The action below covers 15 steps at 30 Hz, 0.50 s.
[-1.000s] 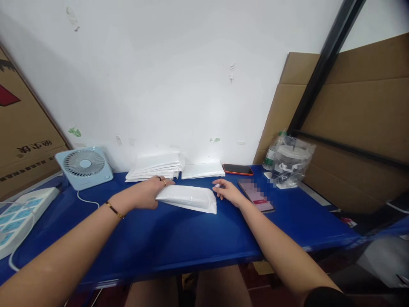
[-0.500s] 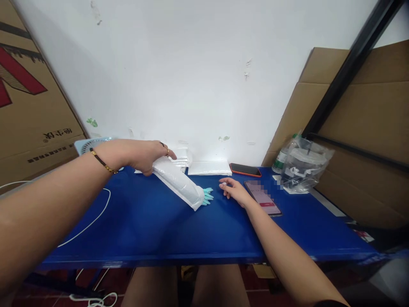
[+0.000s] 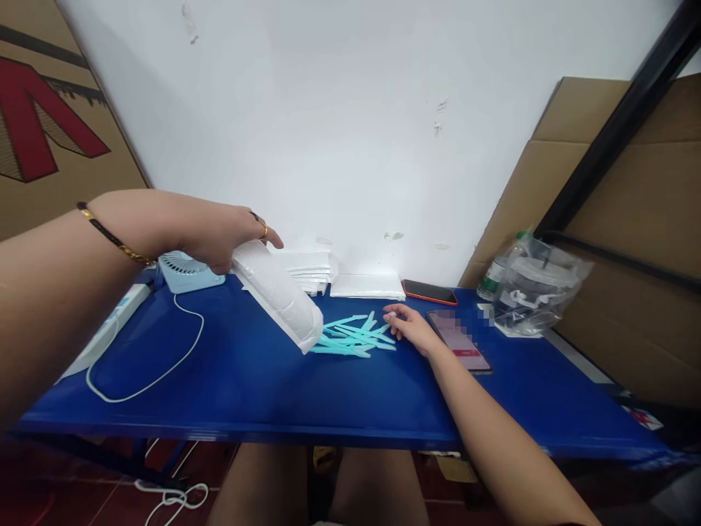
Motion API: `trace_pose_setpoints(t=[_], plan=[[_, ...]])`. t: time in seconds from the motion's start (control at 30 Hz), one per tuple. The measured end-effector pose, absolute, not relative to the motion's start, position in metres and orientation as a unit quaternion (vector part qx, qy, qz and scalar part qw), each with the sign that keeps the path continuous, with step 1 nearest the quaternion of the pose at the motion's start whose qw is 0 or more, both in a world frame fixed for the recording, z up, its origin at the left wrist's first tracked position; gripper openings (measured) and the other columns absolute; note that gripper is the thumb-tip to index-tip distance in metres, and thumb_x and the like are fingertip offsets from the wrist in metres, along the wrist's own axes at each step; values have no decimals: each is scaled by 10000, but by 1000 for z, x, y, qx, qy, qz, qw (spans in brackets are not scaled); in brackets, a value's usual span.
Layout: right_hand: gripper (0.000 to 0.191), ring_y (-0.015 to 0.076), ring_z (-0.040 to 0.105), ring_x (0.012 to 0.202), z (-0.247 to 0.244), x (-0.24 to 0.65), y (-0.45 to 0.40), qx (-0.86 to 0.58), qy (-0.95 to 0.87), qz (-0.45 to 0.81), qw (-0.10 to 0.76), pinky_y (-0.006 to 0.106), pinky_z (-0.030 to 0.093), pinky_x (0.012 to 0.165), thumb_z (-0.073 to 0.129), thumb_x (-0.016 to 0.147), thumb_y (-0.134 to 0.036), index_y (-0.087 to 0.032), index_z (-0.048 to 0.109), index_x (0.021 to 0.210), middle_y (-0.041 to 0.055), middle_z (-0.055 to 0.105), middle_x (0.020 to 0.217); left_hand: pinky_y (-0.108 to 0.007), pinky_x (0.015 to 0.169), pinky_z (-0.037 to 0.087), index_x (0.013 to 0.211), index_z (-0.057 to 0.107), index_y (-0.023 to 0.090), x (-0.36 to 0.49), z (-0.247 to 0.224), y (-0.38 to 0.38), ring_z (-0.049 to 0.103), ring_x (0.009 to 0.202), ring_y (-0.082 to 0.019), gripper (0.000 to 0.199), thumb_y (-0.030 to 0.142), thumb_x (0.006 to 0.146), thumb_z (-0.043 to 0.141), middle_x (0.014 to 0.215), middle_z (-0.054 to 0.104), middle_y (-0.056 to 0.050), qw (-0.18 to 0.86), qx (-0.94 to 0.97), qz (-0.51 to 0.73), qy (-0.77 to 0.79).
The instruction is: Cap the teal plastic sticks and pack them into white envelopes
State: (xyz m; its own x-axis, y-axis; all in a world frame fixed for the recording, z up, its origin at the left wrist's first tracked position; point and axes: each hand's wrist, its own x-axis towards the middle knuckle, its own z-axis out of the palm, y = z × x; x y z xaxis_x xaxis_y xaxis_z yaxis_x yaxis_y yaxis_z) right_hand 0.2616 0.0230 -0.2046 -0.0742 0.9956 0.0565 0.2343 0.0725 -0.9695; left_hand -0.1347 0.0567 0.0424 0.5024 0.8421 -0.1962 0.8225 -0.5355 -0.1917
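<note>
My left hand [image 3: 222, 232] grips one end of a white padded envelope [image 3: 280, 296], tilted with its other end down to the right. At that lower end a loose heap of slim turquoise sticks [image 3: 355, 337] lies on the blue table [image 3: 263, 394]; they look like eyebrow razors, some still partly behind the envelope. My right hand [image 3: 412, 329] rests just right of the heap, fingers curled together. A small pale spot shows at its fingertips, too small to name.
Flat white envelopes [image 3: 368, 285] lie by the wall, with an orange-edged phone [image 3: 430, 291] beside them. Another phone [image 3: 458, 342] is right of my right hand. A bagged container [image 3: 529, 288] and a bottle [image 3: 493, 274] stand right. A blue fan [image 3: 191, 274] and white cable [image 3: 200, 343] are left.
My left hand has drawn the envelope back to the left. The turquoise sticks, earlier just poking out of its mouth, now lie spread on the table. My right hand has barely moved.
</note>
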Motion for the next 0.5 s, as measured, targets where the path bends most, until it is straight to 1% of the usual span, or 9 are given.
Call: trace_pose_setpoints(t=[0.1,0.2,0.33,0.4,0.43,0.47,0.5], plan=[[427,83,470,479,-206,263,23,-525,-592,436,429,196,387,426,633,712,-416,-154,573,1044,-27,520,582,-472,1071,67,1399,256,129,-136,61,33,297,1246,-319,852,420,692,630,1291,446,-41,48,-856,141,-496],[431,81,469,482,-208,264,24,-524,-597,433,426,198,394,434,627,720,-419,-154,569,1054,-24,523,598,-457,1068,84,1385,301,150,-144,75,18,339,1210,-306,890,434,632,681,1249,475,-38,69,-838,137,-523],[442,86,478,495,-210,265,25,-524,-599,432,424,202,402,444,629,717,-423,-152,568,1061,-18,532,616,-431,1035,191,1368,343,170,-167,83,12,422,1118,-284,928,443,566,721,1143,537,-23,91,-812,129,-562],[445,86,476,495,-211,265,25,-525,-601,431,422,205,401,450,626,722,-426,-153,566,1068,-17,532,614,-401,1008,241,1359,361,173,-182,77,12,453,1074,-262,853,457,620,680,1088,566,-4,86,-796,119,-587],[448,86,474,494,-211,265,25,-526,-601,431,420,206,399,452,624,724,-428,-155,563,1074,-18,531,612,-394,996,256,1357,362,167,-190,71,13,465,1059,-251,787,466,678,626,1065,578,8,80,-790,113,-597],[451,87,471,493,-211,265,24,-528,-601,430,418,206,395,453,622,726,-431,-156,560,1078,-19,528,610,-400,984,263,1356,356,138,-197,61,14,476,1042,-241,717,460,747,553,1038,586,18,75,-787,105,-604],[454,87,468,494,-211,265,24,-528,-602,431,415,207,392,454,620,728,-434,-158,558,1082,-20,526,610,-390,974,282,1348,370,135,-204,49,15,493,1023,-227,662,445,781,511,1026,597,29,77,-781,90,-613]])
